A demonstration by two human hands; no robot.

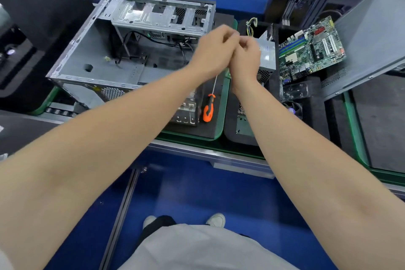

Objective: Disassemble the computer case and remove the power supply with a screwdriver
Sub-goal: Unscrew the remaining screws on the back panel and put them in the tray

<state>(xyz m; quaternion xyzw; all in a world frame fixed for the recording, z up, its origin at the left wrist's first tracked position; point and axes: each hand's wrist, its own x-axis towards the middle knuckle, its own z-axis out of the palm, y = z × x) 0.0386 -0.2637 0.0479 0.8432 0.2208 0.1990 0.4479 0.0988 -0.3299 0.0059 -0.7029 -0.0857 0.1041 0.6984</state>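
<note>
**Case open on its tray, power supply out beside it**

The case (92,50) lies on its side on a foam-lined green tray (221,125) at the left of the desk (197,150). Its open side faces up, showing a bare floor, loose black cables and the empty drive cage along the far edge.

The power supply (266,55) stands outside the case, just to its right on a neighbouring foam pad. A bundle of yellow and black wires (251,25) rises from its far end. It carries a pale label, too blurred to read.

The screwdriver (208,108), with an orange and black handle, lies on the tray just beside the case's near right corner, its shaft pointing away from the person.

Both hands are raised together above the gap between case and power supply. The left hand (213,50) and right hand (246,57) touch each other, with fingers curled inward. Motion blur hides whether either holds anything.

Further right, a green motherboard (311,48) rests tilted, its printing too small to make out. Beside it a grey side panel (368,46) leans at an angle.
</note>
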